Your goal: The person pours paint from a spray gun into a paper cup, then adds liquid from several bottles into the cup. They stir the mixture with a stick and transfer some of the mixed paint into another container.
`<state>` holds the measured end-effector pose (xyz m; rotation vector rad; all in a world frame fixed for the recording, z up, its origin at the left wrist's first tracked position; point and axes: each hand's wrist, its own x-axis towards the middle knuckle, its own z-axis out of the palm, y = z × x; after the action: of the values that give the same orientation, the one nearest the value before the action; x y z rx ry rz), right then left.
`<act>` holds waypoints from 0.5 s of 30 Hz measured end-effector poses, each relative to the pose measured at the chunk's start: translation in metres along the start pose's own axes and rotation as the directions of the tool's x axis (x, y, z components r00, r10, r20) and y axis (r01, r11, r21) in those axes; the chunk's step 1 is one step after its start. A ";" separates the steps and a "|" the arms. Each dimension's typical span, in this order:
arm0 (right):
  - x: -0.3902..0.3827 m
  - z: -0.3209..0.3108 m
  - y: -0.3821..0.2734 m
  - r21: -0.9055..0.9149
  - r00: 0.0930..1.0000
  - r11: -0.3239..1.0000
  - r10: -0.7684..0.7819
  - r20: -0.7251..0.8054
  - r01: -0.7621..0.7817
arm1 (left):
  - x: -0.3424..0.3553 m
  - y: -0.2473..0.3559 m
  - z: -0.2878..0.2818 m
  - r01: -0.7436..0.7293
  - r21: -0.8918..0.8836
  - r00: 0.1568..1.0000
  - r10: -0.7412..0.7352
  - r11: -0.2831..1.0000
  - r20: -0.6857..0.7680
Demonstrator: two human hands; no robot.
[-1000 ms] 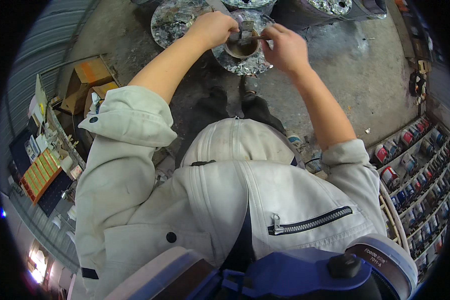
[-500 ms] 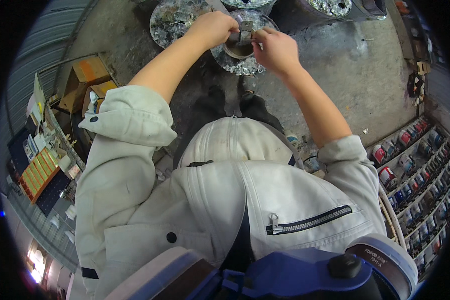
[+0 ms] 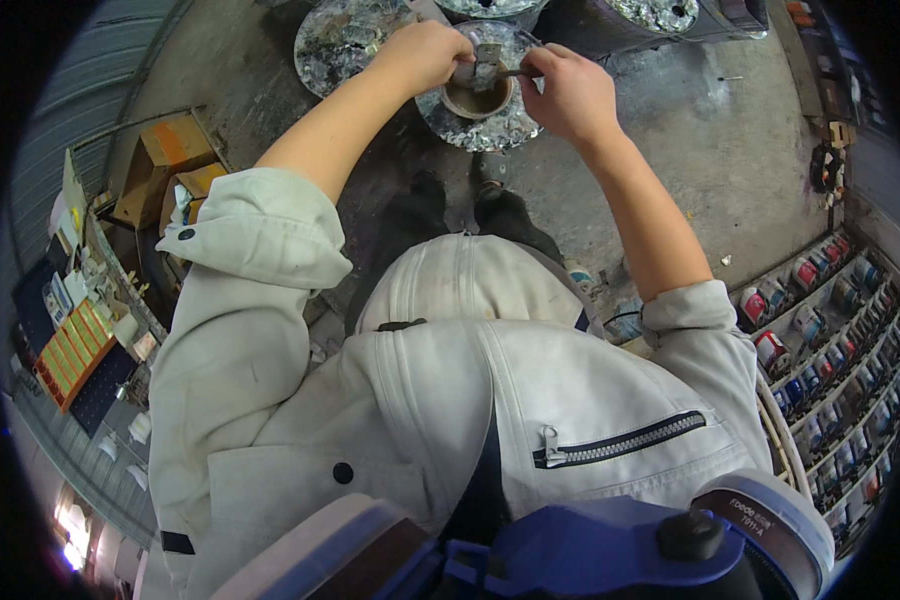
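Observation:
At the top centre, a round cup [image 3: 478,103] of murky brownish liquid stands on a paint-crusted round lid [image 3: 510,128]. A flat greyish metal piece [image 3: 487,54] with a small hole rises at the cup's far side. My left hand [image 3: 425,55] is closed beside this piece, fingertips pinched near its left edge; what they hold is hard to make out. My right hand [image 3: 573,90] is closed round the end of a thin dark stick-like tool [image 3: 515,73], which reaches left over the cup's rim toward the metal piece.
Another crusted round lid [image 3: 320,50] lies to the left, and drums [image 3: 660,14] stand at the far side. Cardboard boxes [image 3: 175,140] and an orange rack [image 3: 75,340] are at left. Shelves of small cans [image 3: 820,340] line the right. A respirator [image 3: 610,545] hangs below.
My right hand has drawn back to the right from the metal piece, baring more of the thin tool and the cup. My left hand stays nearly in place.

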<state>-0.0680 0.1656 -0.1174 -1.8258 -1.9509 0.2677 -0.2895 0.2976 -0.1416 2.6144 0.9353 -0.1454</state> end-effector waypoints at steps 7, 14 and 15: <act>0.004 0.002 -0.001 -0.003 1.000 1.000 0.001 0.001 -0.001 | 0.000 0.010 -0.002 -0.025 0.007 1.000 0.025 1.000 -0.001; -0.015 0.047 0.003 -0.020 0.976 0.995 0.101 0.191 -0.099 | -0.003 0.009 -0.003 0.018 0.009 1.000 -0.018 1.000 0.009; -0.015 0.054 0.000 -0.033 0.966 0.992 0.126 0.228 -0.122 | -0.003 0.009 -0.002 0.021 0.011 1.000 -0.021 1.000 0.016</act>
<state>-0.0915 0.1599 -0.1677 -2.0092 -1.9961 0.5240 -0.2860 0.2905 -0.1368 2.6101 0.9597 -0.1769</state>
